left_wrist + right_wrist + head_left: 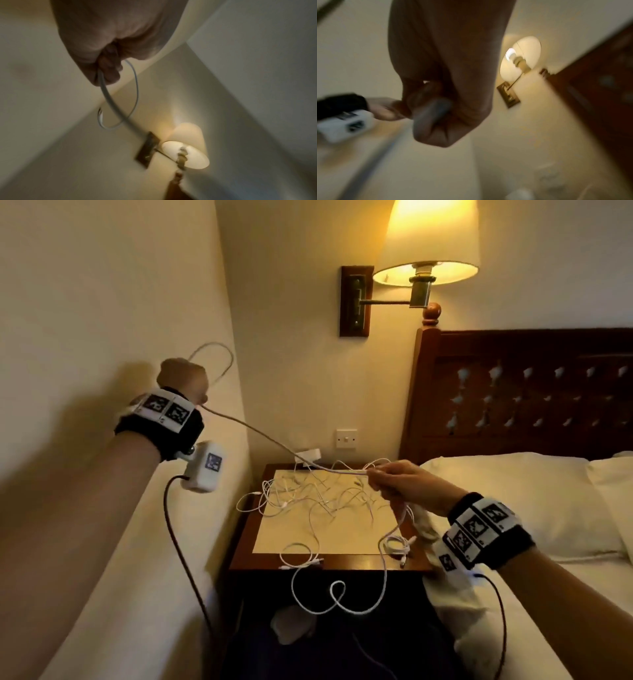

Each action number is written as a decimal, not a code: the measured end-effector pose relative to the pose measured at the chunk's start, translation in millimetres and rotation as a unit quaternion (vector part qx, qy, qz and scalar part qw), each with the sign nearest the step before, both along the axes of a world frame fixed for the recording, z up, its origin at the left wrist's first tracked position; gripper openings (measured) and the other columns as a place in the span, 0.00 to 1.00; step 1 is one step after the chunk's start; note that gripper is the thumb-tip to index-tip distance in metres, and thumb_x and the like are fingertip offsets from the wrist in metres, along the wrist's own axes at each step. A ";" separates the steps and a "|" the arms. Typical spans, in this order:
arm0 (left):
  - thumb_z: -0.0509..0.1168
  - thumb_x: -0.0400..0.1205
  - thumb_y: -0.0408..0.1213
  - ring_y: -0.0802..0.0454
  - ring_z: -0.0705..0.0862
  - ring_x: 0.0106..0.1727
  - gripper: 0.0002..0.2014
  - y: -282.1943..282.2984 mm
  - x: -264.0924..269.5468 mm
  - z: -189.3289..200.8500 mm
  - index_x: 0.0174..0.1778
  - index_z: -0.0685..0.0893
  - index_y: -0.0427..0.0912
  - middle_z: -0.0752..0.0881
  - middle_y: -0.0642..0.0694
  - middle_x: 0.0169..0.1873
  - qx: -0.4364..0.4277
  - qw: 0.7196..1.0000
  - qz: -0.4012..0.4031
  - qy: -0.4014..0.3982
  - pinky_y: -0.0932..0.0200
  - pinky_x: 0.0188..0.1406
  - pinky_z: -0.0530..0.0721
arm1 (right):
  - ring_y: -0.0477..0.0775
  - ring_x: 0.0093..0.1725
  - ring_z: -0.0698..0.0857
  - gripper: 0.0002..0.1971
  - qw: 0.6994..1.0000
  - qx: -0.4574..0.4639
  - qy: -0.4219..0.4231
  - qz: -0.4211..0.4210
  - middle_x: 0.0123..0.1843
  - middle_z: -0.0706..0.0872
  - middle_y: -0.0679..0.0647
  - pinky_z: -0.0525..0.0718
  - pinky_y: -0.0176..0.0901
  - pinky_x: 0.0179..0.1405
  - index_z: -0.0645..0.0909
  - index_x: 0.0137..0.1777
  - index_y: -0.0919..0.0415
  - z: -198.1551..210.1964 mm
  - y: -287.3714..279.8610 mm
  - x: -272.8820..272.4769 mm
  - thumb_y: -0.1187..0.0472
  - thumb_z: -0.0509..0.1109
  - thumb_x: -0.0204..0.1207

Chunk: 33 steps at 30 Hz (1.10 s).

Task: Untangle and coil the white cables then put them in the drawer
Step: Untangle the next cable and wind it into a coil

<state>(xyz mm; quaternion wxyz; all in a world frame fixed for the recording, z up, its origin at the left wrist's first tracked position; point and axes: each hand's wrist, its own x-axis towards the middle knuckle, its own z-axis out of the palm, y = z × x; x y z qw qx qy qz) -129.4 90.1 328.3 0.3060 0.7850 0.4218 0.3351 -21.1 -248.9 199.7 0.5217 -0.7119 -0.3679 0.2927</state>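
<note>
A white cable (260,434) stretches taut between my two hands above the nightstand (239,556). My left hand (183,378) is raised near the wall and grips one end, with a loop of cable (219,354) arching above the fist. The left wrist view shows that hand (104,67) curled round the cable (116,108). My right hand (394,477) pinches the cable low over the nightstand, and more cable hangs from it. Several tangled white cables (318,498) lie on the nightstand top. One cable loop (337,594) dangles over the front edge. The right wrist view is blurred.
A lit wall lamp (428,244) hangs above. The bed (513,508) with a wooden headboard (531,392) lies to the right. A white adapter (308,455) sits at the nightstand's back. A wall (102,302) runs close on the left.
</note>
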 end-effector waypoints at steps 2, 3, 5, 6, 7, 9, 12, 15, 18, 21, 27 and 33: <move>0.62 0.84 0.46 0.31 0.70 0.75 0.35 -7.5 -6.2 -18.1 0.77 0.61 0.23 0.71 0.25 0.74 -0.046 0.998 -0.006 0.045 0.43 0.70 0.72 | 0.44 0.24 0.67 0.15 0.997 0.022 -0.048 -0.053 0.27 0.70 0.47 0.66 0.34 0.21 0.78 0.41 0.61 13.3 -2.0 0.6 0.50 0.62 0.82; 0.61 0.85 0.49 0.29 0.64 0.78 0.39 -21.3 -7.4 -23.9 0.80 0.53 0.23 0.63 0.24 0.77 -0.031 0.996 -0.021 0.076 0.42 0.74 0.67 | 0.43 0.24 0.68 0.14 0.994 0.027 -0.089 -0.064 0.27 0.72 0.47 0.67 0.34 0.20 0.79 0.41 0.60 23.1 4.0 -4.9 0.52 0.61 0.84; 0.56 0.87 0.48 0.34 0.67 0.75 0.30 -67.1 -3.0 -31.1 0.78 0.61 0.31 0.67 0.29 0.75 0.036 0.993 -0.111 0.010 0.48 0.71 0.65 | 0.46 0.25 0.70 0.15 0.977 0.029 -0.193 -0.080 0.28 0.73 0.49 0.69 0.37 0.21 0.80 0.40 0.58 43.0 26.7 -17.4 0.54 0.60 0.87; 0.53 0.89 0.47 0.40 0.73 0.68 0.20 -90.4 0.9 -31.6 0.70 0.72 0.38 0.76 0.33 0.68 0.046 0.975 -0.215 -0.014 0.53 0.64 0.68 | 0.48 0.25 0.70 0.16 0.967 0.038 -0.237 -0.086 0.28 0.73 0.50 0.70 0.39 0.22 0.81 0.39 0.58 52.4 40.0 -22.9 0.54 0.61 0.86; 0.51 0.89 0.47 0.46 0.77 0.59 0.14 -116.6 -0.4 -31.2 0.59 0.77 0.43 0.81 0.37 0.58 0.049 0.944 -0.325 -0.002 0.55 0.58 0.70 | 0.49 0.26 0.71 0.16 0.957 0.044 -0.271 -0.093 0.28 0.74 0.50 0.71 0.40 0.23 0.82 0.39 0.59 59.9 50.5 -26.7 0.54 0.61 0.86; 0.51 0.89 0.49 0.51 0.79 0.42 0.18 -142.3 -2.5 -32.6 0.45 0.81 0.45 0.83 0.41 0.40 0.029 0.897 -0.437 0.049 0.57 0.44 0.76 | 0.47 0.26 0.72 0.17 0.945 0.049 -0.304 -0.106 0.27 0.76 0.49 0.73 0.41 0.25 0.84 0.40 0.62 71.3 62.4 -27.5 0.53 0.63 0.85; 0.59 0.87 0.46 0.55 0.74 0.30 0.16 -123.0 -4.5 -36.6 0.39 0.84 0.43 0.79 0.49 0.30 0.124 0.921 -0.367 0.029 0.61 0.30 0.72 | 0.49 0.29 0.73 0.15 0.965 0.005 -0.248 -0.091 0.30 0.77 0.51 0.73 0.40 0.28 0.84 0.40 0.60 64.1 55.9 -15.3 0.52 0.66 0.83; 0.60 0.86 0.43 0.38 0.83 0.44 0.16 -76.8 -16.7 -28.5 0.44 0.86 0.35 0.87 0.36 0.41 0.203 0.962 -0.173 -0.065 0.53 0.42 0.78 | 0.48 0.32 0.75 0.14 0.971 -0.076 -0.216 -0.067 0.34 0.79 0.52 0.74 0.37 0.31 0.83 0.41 0.60 19.0 36.3 3.0 0.55 0.63 0.85; 0.58 0.86 0.41 0.30 0.82 0.55 0.17 -35.9 -26.3 -20.9 0.51 0.87 0.33 0.87 0.30 0.51 0.209 0.975 -0.054 -0.050 0.44 0.54 0.81 | 0.51 0.34 0.81 0.17 0.968 -0.120 -0.196 -0.102 0.33 0.80 0.53 0.79 0.36 0.35 0.78 0.37 0.59 -31.4 18.5 20.8 0.57 0.59 0.87; 0.61 0.84 0.45 0.32 0.84 0.56 0.18 -28.5 -23.6 -27.6 0.57 0.87 0.35 0.86 0.33 0.56 0.192 0.958 -0.079 0.195 0.45 0.57 0.84 | 0.52 0.30 0.82 0.17 0.985 -0.032 -0.121 -0.115 0.30 0.79 0.53 0.81 0.49 0.37 0.74 0.38 0.60 -38.2 22.6 20.6 0.55 0.55 0.88; 0.50 0.86 0.59 0.35 0.80 0.62 0.30 -96.9 -7.9 -30.6 0.62 0.82 0.36 0.83 0.34 0.56 0.220 0.938 -0.161 0.216 0.48 0.57 0.76 | 0.46 0.25 0.68 0.18 0.981 0.062 -0.168 -0.074 0.29 0.71 0.50 0.68 0.40 0.22 0.72 0.37 0.57 30.7 72.3 -9.9 0.53 0.54 0.89; 0.57 0.87 0.49 0.47 0.83 0.43 0.18 -120.8 -4.1 -60.6 0.44 0.85 0.42 0.86 0.42 0.45 0.039 0.912 -0.397 0.097 0.54 0.42 0.82 | 0.49 0.32 0.72 0.17 0.957 -0.026 -0.277 -0.079 0.33 0.76 0.50 0.70 0.46 0.33 0.77 0.34 0.54 38.8 80.6 -2.7 0.61 0.57 0.86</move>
